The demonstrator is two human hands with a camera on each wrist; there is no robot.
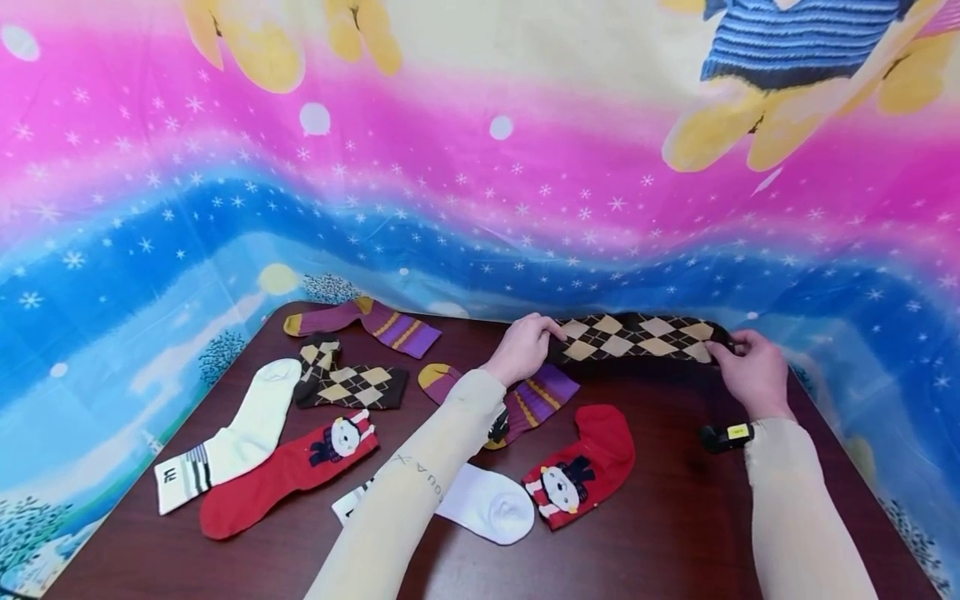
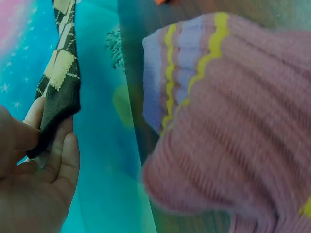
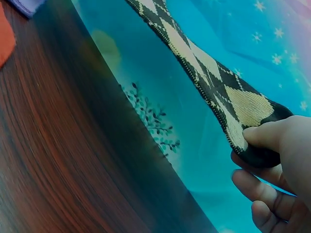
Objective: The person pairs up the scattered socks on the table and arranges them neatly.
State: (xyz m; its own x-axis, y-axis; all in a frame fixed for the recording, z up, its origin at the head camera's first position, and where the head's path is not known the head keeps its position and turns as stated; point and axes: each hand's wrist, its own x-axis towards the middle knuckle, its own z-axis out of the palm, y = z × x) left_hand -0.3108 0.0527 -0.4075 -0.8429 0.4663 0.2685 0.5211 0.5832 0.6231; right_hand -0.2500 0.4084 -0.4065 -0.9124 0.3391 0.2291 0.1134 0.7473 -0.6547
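Note:
A black, tan and cream argyle sock is stretched sideways between both hands above the table's far right part. My left hand pinches its dark cuff end; in the left wrist view the thumb and fingers of the left hand lie on either side of the dark band. The right hand pinches the other end, and in the right wrist view the right hand's thumb presses on the argyle sock near its dark tip. Below the left forearm, a purple sock with yellow bands is partly covered.
On the dark table lie a second purple sock, a second argyle sock, a white striped sock, two red socks with a white animal figure, and another white sock. A printed cloth hangs behind.

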